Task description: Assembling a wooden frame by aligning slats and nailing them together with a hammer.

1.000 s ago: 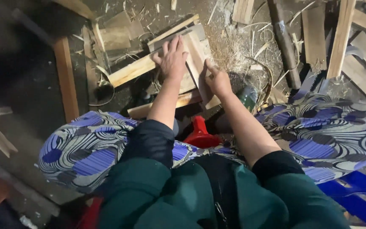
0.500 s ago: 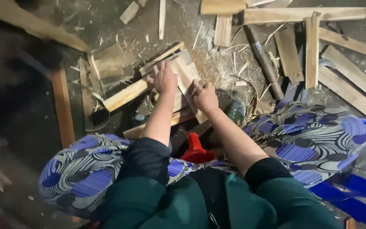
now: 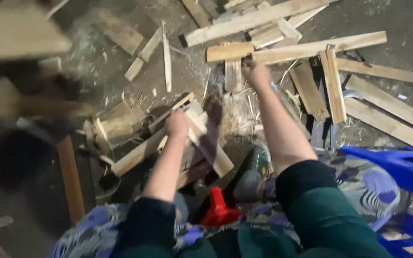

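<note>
Head view: person seated over a dirt floor strewn with offcuts, both arms in dark green sleeves reaching away from the body.
Left hand (image 3: 177, 125): centre of the frame, closed over the top of a small half-built frame of pale wooden slats (image 3: 187, 138); fingers wrapped around one slat, holding it steady.
Right hand (image 3: 256, 75): upper centre, stretched well beyond the frame to a short pale wooden block (image 3: 229, 51) lying across other scraps; fingers curled at its lower edge, touching it. Whether the block is gripped or only touched I cannot tell.
Slat frame, location: on the ground just ahead of the knees, tilted, several slats crossing; one long slat (image 3: 137, 154) sticks out toward lower left.
Work done, by judgement: a few slats look joined already; the frame holds its shape under one hand.
Work left, by judgement: further pieces appear wanted, with the far block a likely one.
Loose stock: long pale planks (image 3: 319, 47) at upper right, more at right edge.
Other items: red plastic object (image 3: 218, 210) between the legs, lower centre; blue plastic seat (image 3: 397, 165) at lower right; blue patterned cloth (image 3: 374, 186) over the lap.
</note>
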